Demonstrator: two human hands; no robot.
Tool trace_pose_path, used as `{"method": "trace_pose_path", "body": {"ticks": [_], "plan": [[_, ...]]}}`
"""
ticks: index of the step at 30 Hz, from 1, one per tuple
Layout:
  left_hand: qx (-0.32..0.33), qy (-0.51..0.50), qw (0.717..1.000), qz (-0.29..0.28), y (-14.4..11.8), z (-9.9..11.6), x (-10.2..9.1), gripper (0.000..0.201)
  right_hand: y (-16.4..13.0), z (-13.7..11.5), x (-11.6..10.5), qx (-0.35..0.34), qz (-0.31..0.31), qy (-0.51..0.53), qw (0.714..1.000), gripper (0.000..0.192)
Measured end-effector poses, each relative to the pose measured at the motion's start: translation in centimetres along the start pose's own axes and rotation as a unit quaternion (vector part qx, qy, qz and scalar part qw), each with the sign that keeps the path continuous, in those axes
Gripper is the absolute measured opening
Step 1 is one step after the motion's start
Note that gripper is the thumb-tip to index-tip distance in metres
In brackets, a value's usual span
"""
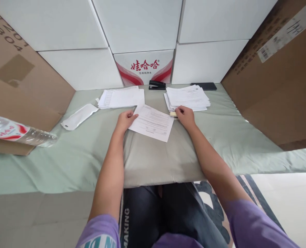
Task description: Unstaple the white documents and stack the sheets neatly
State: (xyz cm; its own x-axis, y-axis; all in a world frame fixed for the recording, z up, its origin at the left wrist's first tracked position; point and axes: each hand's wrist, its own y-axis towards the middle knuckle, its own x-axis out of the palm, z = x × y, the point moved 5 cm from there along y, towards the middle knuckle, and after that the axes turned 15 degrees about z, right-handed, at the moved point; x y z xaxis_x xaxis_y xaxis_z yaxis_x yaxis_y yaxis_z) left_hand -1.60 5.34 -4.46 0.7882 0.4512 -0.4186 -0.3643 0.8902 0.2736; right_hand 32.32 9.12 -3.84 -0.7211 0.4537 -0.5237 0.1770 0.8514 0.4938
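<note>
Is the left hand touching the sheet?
Touching: the head view shows the left hand with its fingers on the sheet's left edge.
</note>
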Motion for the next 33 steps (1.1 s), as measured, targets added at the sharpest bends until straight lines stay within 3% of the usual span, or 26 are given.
{"method": "trace_pose_path", "body": {"ticks": [33], "plan": [[0.009,-0.019,1.0,-0.003,0.06,0.07,0.48,0.041,0.05,0.18,0.08,0.011,0.001,-0.004,1.0,0.027]]}}
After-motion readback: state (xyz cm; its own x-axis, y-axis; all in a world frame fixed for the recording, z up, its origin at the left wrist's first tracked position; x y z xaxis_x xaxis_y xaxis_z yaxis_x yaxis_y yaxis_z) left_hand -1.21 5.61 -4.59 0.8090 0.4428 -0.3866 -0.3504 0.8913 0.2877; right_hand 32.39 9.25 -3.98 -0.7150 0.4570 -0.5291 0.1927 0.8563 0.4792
